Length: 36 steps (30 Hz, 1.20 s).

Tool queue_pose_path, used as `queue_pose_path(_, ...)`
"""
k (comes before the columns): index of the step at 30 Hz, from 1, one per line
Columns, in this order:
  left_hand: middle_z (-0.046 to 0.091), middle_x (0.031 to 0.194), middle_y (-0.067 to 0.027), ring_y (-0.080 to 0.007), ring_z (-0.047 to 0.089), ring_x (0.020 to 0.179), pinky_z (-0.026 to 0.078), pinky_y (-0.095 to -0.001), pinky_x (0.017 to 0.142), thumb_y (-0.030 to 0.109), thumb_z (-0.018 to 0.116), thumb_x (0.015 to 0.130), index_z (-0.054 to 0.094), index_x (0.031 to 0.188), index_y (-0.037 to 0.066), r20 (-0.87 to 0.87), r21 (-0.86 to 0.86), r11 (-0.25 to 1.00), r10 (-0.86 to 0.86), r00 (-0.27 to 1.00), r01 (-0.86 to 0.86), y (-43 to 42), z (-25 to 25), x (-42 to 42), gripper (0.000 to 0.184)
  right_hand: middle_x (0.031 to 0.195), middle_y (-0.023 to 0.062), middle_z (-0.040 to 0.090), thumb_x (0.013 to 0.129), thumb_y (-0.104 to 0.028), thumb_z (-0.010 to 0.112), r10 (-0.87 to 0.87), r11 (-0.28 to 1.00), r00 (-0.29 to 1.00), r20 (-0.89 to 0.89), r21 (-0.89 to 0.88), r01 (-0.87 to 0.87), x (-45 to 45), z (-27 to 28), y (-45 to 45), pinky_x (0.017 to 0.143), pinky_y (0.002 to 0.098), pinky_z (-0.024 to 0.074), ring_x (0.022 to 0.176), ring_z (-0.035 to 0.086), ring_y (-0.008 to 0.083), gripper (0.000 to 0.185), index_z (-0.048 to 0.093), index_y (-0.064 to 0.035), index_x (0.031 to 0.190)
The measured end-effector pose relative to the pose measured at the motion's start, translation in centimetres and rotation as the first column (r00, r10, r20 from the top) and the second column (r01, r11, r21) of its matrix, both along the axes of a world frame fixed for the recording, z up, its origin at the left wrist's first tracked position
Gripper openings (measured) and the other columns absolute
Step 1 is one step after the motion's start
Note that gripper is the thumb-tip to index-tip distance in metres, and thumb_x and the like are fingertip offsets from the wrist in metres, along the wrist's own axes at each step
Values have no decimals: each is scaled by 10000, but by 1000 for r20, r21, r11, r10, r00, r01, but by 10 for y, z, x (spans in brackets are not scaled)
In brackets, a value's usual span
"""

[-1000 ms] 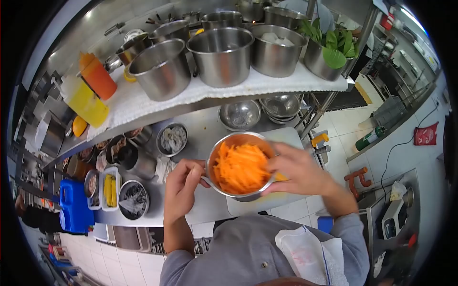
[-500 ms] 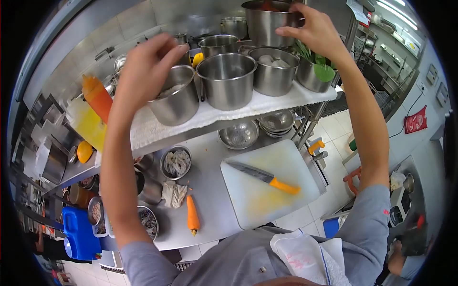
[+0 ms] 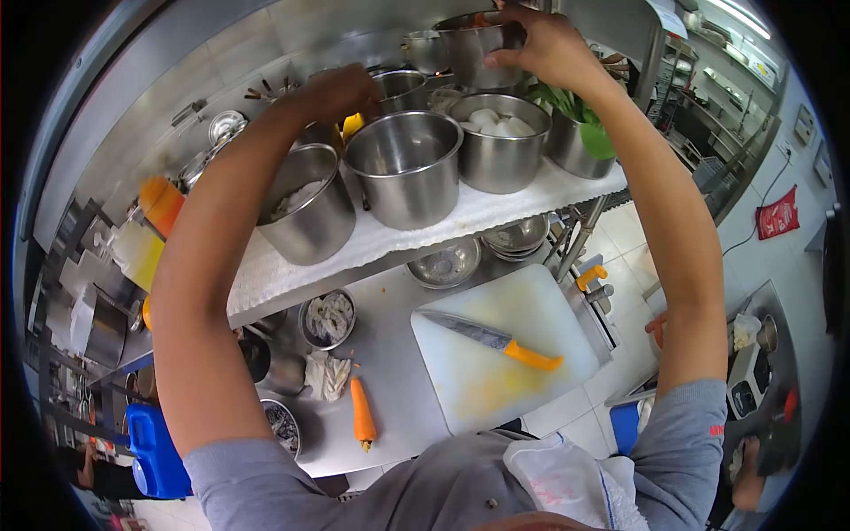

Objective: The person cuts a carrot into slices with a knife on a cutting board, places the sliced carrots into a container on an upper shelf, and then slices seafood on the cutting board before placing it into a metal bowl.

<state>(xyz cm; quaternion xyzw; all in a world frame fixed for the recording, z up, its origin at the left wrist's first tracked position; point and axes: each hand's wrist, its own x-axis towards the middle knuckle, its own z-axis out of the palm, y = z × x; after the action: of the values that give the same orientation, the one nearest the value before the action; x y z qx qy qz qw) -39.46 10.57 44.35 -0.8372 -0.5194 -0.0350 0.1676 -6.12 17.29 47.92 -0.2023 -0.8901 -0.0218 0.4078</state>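
My right hand (image 3: 547,42) is at the rim of a tall metal pot (image 3: 482,57) at the back of the shelf, its thumb against the outer wall. Something red shows inside that pot. Beside a smaller back metal pot (image 3: 403,96) is my left hand (image 3: 350,91), dark and turned away, so its fingers are mostly hidden. Along the front stand a pot with pale contents (image 3: 310,212), a pot with nothing visible inside (image 3: 403,181), a pot of white pieces (image 3: 503,155) and a pot of green leaves (image 3: 580,142).
Below the shelf, an orange-handled knife (image 3: 478,334) lies on a white cutting board (image 3: 460,389). A carrot (image 3: 361,411), crumpled cloth (image 3: 326,375) and bowl of pale strips (image 3: 328,319) are left of it. Metal bowls (image 3: 445,264) sit under the shelf; a blue jug (image 3: 159,451) stands at left.
My left hand has moved forward and right, from above the front left pot to the back pot. My right hand has closed in on the tall pot's rim. The view has shifted slightly.
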Motion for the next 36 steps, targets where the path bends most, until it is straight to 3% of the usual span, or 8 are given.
queue_pose_path(10,711,852,-142,-317,668,754,537,-425,698,208,581,915,713,956,63,68,-112,994,11,998,-4,-18,3,4,201,995,184,694,708,-253,839,-53,999,998,36,7,53,-16,-6,-1,797,401,522,915,663,335,555,650,-69,1196)
queue_pose_path(12,671,896,-102,-273,629,729,507,-397,702,216,626,913,659,962,42,7,273,935,-236,972,225,-31,8,-7,184,989,184,693,705,-244,841,-25,1000,1000,17,-12,25,-19,-8,-1,794,403,521,907,662,334,553,652,-73,1195)
queue_pose_path(14,673,945,-64,-216,636,826,513,-371,774,251,676,892,647,978,65,455,-66,936,336,824,-345,-66,64,-60,207,963,178,691,700,-225,848,6,1000,1000,20,-21,-6,-19,-7,-2,776,403,518,885,664,323,538,652,-62,1173)
queue_pose_path(15,667,952,-58,-185,644,859,518,-364,762,211,714,847,660,967,72,166,48,952,291,942,-302,-75,79,-112,192,963,178,691,700,-225,848,28,999,999,20,-25,-27,-18,-11,10,776,403,518,885,664,323,538,652,-62,1173)
queue_pose_path(17,681,854,-68,-186,658,789,521,-368,698,195,745,783,695,912,46,-148,117,853,521,841,-508,-114,75,-116,203,1169,206,626,733,-383,822,-58,973,998,27,226,50,-22,-19,40,945,409,460,1104,599,347,665,590,-84,1280)
queue_pose_path(20,686,760,-105,-224,659,707,518,-376,649,168,758,720,710,818,13,-183,-228,593,753,632,-772,-143,63,-52,190,1145,195,593,745,-374,814,-82,978,996,27,193,76,-27,-17,32,920,414,443,1089,563,342,607,589,-68,1217)
queue_pose_path(27,696,821,-180,-321,675,751,548,-389,706,116,759,691,721,873,-13,-30,123,833,547,837,-540,-157,4,-84,226,1041,170,628,739,-363,823,-38,988,998,50,151,31,-34,-16,28,834,416,453,953,573,308,575,581,-55,1159)
queue_pose_path(36,695,1041,-215,-383,672,988,562,-445,833,39,625,805,694,1046,14,-170,100,636,769,616,-765,-162,4,-67,251,1013,157,662,738,-371,824,-5,999,998,59,49,2,-33,-8,25,773,400,470,836,600,281,564,580,-40,1125)
